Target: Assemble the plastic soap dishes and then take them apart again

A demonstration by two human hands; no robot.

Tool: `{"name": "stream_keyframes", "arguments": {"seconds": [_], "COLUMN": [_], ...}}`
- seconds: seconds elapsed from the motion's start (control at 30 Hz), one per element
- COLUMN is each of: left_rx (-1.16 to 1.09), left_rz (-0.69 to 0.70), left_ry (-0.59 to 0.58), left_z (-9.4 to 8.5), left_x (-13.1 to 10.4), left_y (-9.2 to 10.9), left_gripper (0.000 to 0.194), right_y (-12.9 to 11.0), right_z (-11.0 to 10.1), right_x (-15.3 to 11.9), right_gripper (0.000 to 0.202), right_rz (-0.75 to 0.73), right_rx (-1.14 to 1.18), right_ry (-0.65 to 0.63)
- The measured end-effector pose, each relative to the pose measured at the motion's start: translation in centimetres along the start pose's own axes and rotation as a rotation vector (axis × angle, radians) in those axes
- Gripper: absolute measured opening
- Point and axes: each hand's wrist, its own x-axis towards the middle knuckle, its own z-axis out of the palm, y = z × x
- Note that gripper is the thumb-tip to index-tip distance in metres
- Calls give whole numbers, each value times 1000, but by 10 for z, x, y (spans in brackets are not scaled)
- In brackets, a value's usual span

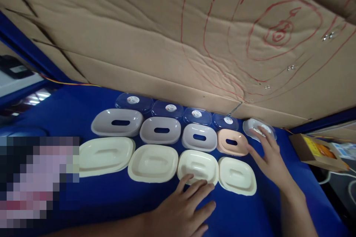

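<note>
Fingers spread, my left hand reaches over the near edge of a cream dish, with nothing in its grasp. My right hand has its fingers apart; its fingertips overlap a clear lid at the right, and its thumb is by the peach slotted tray. Whether they touch is hard to tell. More cream dishes form the front row. Behind them lie grey slotted trays, then clear lids with round stickers at the back.
The blue tabletop carries the rows. A cardboard wall with red drawn lines rises behind. An open carton with orange contents stands at the right. A pixelated patch covers the lower left.
</note>
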Motion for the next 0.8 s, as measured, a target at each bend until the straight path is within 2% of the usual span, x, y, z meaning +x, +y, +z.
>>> {"name": "stream_keyframes", "arguments": {"seconds": [0.07, 0.13, 0.2, 0.33, 0.4, 0.5, 0.6, 0.7, 0.77, 0.8], "left_rx": [-22, -23, -11, -36, -72, -136, -300, -664, -947, -1069], "left_rz": [38, 76, 104, 113, 102, 76, 23, -129, -224, -248], "left_ry": [15, 41, 70, 107, 100, 92, 75, 27, 74, 119], "left_z": [-4, -8, -10, -9, -9, -13, -21, -16, 0, 9], "left_x": [0, 1, 2, 5, 5, 4, 1, -2, -2, -1], "left_y": [1, 2, 1, 0, 1, 3, 4, 2, 0, -1], "left_gripper": [29, 23, 19, 14, 12, 12, 28, 56, 91, 109], "right_y": [28, 54, 71, 85, 91, 98, 92, 63, 31, 13], "right_z": [13, 18, 14, -1, -2, 2, -2, -17, -26, -28], "right_x": [8, 8, 5, -3, -3, 1, 7, 4, -6, -13], "right_gripper": [70, 77, 78, 95, 105, 110, 108, 104, 102, 101], "right_rz": [100, 173, 229, 278, 287, 314, 344, 313, 217, 133], "right_rx": [-162, -230, -254, -235, -145, 28, 133, 255, 353, 434], "right_ry": [107, 97, 78, 132, 83, -7, 83, 173, 127, 49]}}
